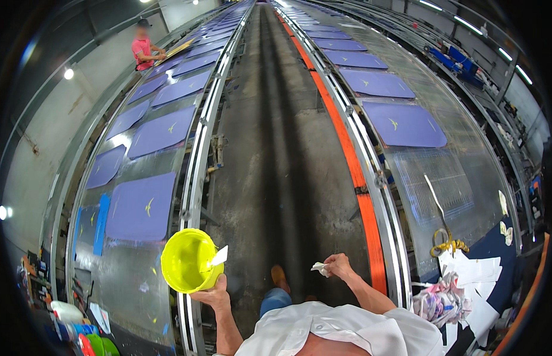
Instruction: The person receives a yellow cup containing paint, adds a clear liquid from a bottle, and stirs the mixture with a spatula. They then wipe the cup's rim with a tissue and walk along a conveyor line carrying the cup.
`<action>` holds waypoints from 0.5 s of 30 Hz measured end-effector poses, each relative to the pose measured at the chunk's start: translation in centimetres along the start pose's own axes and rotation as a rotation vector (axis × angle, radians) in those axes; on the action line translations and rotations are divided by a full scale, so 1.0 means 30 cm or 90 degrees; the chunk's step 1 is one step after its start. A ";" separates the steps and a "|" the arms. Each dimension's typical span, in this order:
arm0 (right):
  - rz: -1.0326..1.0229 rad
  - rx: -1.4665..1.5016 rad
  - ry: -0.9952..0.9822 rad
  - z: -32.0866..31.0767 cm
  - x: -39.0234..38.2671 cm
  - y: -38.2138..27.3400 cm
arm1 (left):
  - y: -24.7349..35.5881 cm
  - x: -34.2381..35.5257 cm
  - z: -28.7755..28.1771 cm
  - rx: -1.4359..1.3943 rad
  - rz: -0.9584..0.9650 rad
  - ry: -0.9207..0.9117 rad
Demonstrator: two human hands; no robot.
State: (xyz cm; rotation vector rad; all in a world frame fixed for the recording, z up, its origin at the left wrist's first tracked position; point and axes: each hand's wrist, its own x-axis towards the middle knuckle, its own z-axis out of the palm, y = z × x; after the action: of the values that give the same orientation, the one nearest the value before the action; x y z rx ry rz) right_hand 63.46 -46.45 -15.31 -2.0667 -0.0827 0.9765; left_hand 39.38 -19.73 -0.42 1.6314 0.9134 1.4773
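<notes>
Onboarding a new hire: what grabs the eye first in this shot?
The bright yellow plastic bowl, held up by the left hand at lower centre-left with a white scraper-like piece inside. Next, rows of purple rectangular sheets on long tables either side of the grey concrete aisle, and the orange strip along the right table. The right hand grips a crumpled white rag.

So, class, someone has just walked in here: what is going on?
A person in a white shirt stands in the aisle between two long tables lined with purple sheets. The left hand holds up a yellow bowl with a white scraper inside it. The right hand clutches a small white cloth. Far up the left table, another person in a pink shirt works.
</notes>
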 end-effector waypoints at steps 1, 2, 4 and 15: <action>0.010 -0.003 0.015 -0.006 0.042 -0.027 | -0.011 0.034 0.062 -0.018 -0.008 0.003; 0.021 -0.007 0.032 -0.014 0.078 -0.049 | -0.027 0.073 0.123 -0.038 -0.018 0.005; 0.045 0.025 0.055 -0.040 0.167 -0.074 | -0.081 0.172 0.235 -0.041 -0.023 -0.015; 0.213 0.423 0.210 -0.200 0.531 -0.138 | -0.196 0.811 0.989 -0.298 0.013 -0.108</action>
State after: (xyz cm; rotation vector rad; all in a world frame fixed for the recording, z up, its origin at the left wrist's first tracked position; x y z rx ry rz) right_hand 79.67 -41.69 -19.99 -1.6058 0.6885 0.7064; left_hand 70.81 2.64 3.97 1.3915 0.4158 1.4102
